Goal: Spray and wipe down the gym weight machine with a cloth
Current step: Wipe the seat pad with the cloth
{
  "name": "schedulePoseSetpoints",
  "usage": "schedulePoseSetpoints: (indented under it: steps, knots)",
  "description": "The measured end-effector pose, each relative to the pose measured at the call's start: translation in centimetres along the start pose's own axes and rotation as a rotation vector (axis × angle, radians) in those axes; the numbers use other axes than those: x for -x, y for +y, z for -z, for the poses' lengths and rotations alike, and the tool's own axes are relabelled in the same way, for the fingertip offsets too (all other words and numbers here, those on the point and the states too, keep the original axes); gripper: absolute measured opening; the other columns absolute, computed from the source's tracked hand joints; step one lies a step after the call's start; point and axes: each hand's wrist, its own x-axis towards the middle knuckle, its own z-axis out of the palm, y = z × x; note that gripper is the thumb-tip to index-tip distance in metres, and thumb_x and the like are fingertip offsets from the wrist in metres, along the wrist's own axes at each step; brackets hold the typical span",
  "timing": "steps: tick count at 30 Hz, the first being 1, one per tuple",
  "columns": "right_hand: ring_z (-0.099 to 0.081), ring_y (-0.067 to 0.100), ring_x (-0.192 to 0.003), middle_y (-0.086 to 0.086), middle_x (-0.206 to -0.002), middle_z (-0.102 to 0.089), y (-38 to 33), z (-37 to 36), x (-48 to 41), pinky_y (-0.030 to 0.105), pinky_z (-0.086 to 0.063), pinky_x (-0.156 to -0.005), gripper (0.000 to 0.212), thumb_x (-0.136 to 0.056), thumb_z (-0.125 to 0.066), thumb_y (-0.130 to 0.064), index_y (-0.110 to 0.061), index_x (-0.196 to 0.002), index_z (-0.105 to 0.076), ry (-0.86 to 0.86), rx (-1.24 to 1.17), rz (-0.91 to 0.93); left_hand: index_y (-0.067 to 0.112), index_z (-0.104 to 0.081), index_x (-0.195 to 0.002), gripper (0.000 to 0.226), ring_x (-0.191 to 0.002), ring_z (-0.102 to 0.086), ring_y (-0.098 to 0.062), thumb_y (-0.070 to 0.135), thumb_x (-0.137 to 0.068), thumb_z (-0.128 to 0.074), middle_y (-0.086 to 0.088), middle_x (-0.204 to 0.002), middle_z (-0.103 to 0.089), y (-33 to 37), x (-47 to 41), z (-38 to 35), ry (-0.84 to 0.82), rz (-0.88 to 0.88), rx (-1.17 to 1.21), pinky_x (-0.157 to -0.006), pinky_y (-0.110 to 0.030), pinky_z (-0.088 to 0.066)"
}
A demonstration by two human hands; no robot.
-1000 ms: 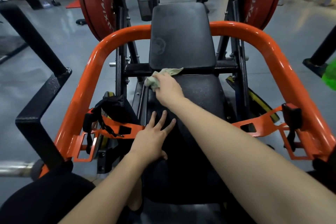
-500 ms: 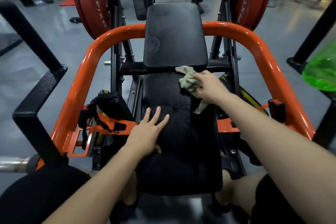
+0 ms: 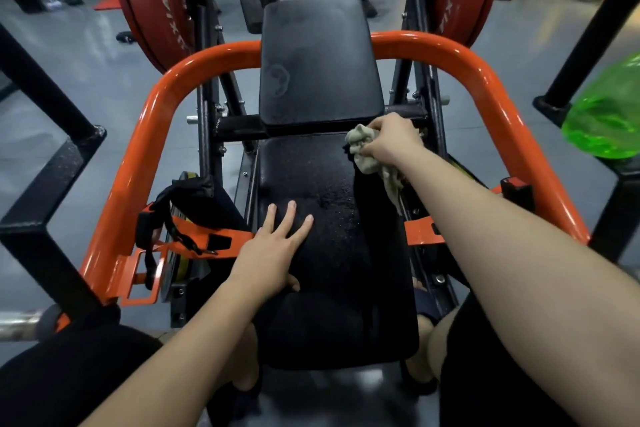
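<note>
The machine's black seat pad [image 3: 332, 253] lies straight ahead, wet with droplets in its middle. An upright black back pad [image 3: 318, 62] stands behind it. My right hand [image 3: 389, 139] grips a crumpled grey-green cloth [image 3: 367, 152] at the seat's far right corner, part of it hanging over the edge. My left hand [image 3: 273, 250] rests flat on the seat's left side, fingers straight and spread.
An orange tubular frame [image 3: 145, 135] curves around the seat. Red weight plates [image 3: 152, 3] hang at both sides behind it. A green translucent bottle [image 3: 606, 114] sits at the right edge. Black steel bars [image 3: 45, 184] stand on the left. A mesh bin [image 3: 251, 7] is beyond.
My right hand has swept the cloth from the seat's far left across to its far right corner. My left hand has stayed flat on the seat.
</note>
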Motion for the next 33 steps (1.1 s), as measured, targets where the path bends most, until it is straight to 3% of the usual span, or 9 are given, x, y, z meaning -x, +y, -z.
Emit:
schedulePoseSetpoints:
  steps: [8,10,12,14,16,20,26,29,33]
  knots:
    - [-0.06,0.031,-0.113,0.01,-0.121,-0.066,-2.7,-2.2,0.1,0.031,-0.041,-0.077,0.037,-0.088,-0.062,-0.012,-0.023,-0.122,-0.07,0.011,0.091,0.195,0.033,0.013,-0.161,0.129,-0.155,0.014,-0.038,0.054,-0.077,-0.081,-0.004,-0.168,0.025,0.1,-0.3,0.2,-0.02,0.002,-0.028,-0.1,-0.039,-0.051]
    - [-0.06,0.033,-0.112,0.011,-0.115,-0.064,-1.6,-2.0,0.4,0.034,-0.043,-0.081,0.032,-0.089,-0.061,-0.014,-0.021,-0.119,-0.069,-0.004,0.097,0.226,0.034,0.013,-0.161,0.128,-0.155,0.014,-0.037,0.054,-0.077,-0.081,-0.004,-0.168,0.024,0.1,-0.3,0.2,-0.017,0.002,-0.028,-0.099,-0.038,-0.052]
    - [-0.061,0.036,-0.107,0.009,-0.109,-0.058,-0.3,-1.9,1.3,0.035,-0.043,-0.074,0.021,-0.09,-0.06,-0.018,-0.021,-0.11,-0.065,-0.014,0.145,0.211,0.035,0.013,-0.161,0.127,-0.155,0.014,-0.036,0.054,-0.077,-0.081,-0.003,-0.168,0.024,0.0,-0.2,0.3,-0.011,0.001,-0.022,-0.099,-0.038,-0.053]
    - [-0.061,0.038,-0.1,0.013,-0.122,-0.052,1.3,-2.2,2.9,0.037,-0.04,-0.069,0.008,-0.092,-0.057,-0.021,-0.022,-0.1,-0.054,-0.012,0.233,0.207,0.035,0.013,-0.161,0.127,-0.155,0.014,-0.036,0.054,-0.078,-0.081,-0.003,-0.168,0.023,0.1,-0.1,0.3,-0.009,0.006,-0.022,-0.098,-0.037,-0.053]
    - [-0.06,0.038,-0.098,0.015,-0.13,-0.048,3.3,-2.7,5.0,0.039,-0.041,-0.068,0.011,-0.095,-0.055,-0.025,-0.019,-0.102,-0.048,-0.017,0.326,0.208,0.034,0.013,-0.161,0.126,-0.155,0.013,-0.037,0.052,-0.079,-0.081,-0.004,-0.168,0.023,0.2,-0.1,0.3,-0.008,0.013,-0.026,-0.101,-0.038,-0.051]
    - [-0.06,0.039,-0.102,0.011,-0.115,-0.05,5.6,-3.1,9.5,0.041,-0.048,-0.075,0.033,-0.094,-0.061,-0.034,-0.013,-0.115,-0.046,-0.142,0.457,0.242,0.033,0.011,-0.162,0.127,-0.156,0.012,-0.039,0.052,-0.077,-0.082,-0.005,-0.169,0.022,0.3,-0.1,0.3,-0.015,0.018,-0.028,-0.101,-0.039,-0.051]
    - [-0.061,0.033,-0.101,0.002,-0.103,-0.051,6.0,-4.3,14.6,0.037,-0.044,-0.071,0.046,-0.079,-0.072,-0.045,-0.021,-0.099,-0.037,-0.466,0.539,0.365,0.033,0.011,-0.162,0.128,-0.156,0.01,-0.039,0.054,-0.076,-0.082,-0.005,-0.169,0.021,0.3,-0.1,0.2,-0.009,0.024,-0.031,-0.098,-0.038,-0.052]
    - [-0.063,0.034,-0.103,0.006,-0.111,-0.061,4.5,-4.3,13.9,0.034,-0.037,-0.069,0.046,-0.078,-0.07,-0.051,-0.023,-0.097,-0.038,-0.426,0.636,0.411,0.032,0.009,-0.162,0.128,-0.156,0.009,-0.039,0.055,-0.075,-0.082,-0.005,-0.169,0.019,0.3,0.0,0.4,-0.023,0.022,-0.041,-0.103,-0.041,-0.049]
    - [-0.064,0.035,-0.1,0.008,-0.109,-0.064,3.4,-2.1,12.4,0.035,-0.041,-0.069,0.044,-0.078,-0.069,-0.054,-0.022,-0.095,-0.044,-0.369,0.721,0.408,0.032,0.009,-0.162,0.129,-0.156,0.007,-0.039,0.057,-0.074,-0.082,-0.006,-0.17,0.017,0.3,-0.2,0.2,-0.013,0.02,-0.056,-0.102,-0.042,-0.05]
